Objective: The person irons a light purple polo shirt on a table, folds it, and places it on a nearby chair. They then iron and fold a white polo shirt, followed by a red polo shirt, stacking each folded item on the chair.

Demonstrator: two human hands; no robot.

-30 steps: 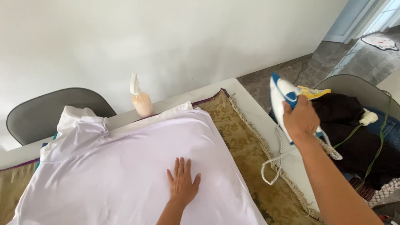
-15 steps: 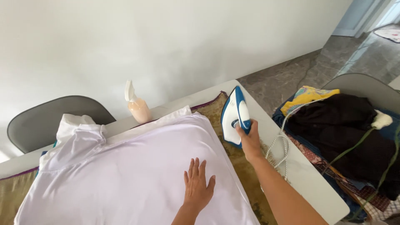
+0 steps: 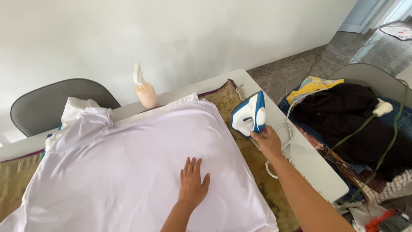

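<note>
A white table (image 3: pixel 309 161) carries a gold patterned mat (image 3: pixel 253 157), and over that lies a white shirt (image 3: pixel 128 167), spread flat across most of the surface with its collar bunched at the far left edge. A grey chair (image 3: pixel 56 96) stands behind the far edge, and a heap of dark clothes (image 3: pixel 352 116) sits off the right edge. The left hand (image 3: pixel 192 185) lies open, palm down, on the shirt near the near edge. The right hand (image 3: pixel 268 141) grips a blue and white iron (image 3: pixel 249 115) by its handle, above the mat just beside the shirt's right side; it seems tilted. A spray bottle (image 3: pixel 145 91) stands at the far edge.
</note>
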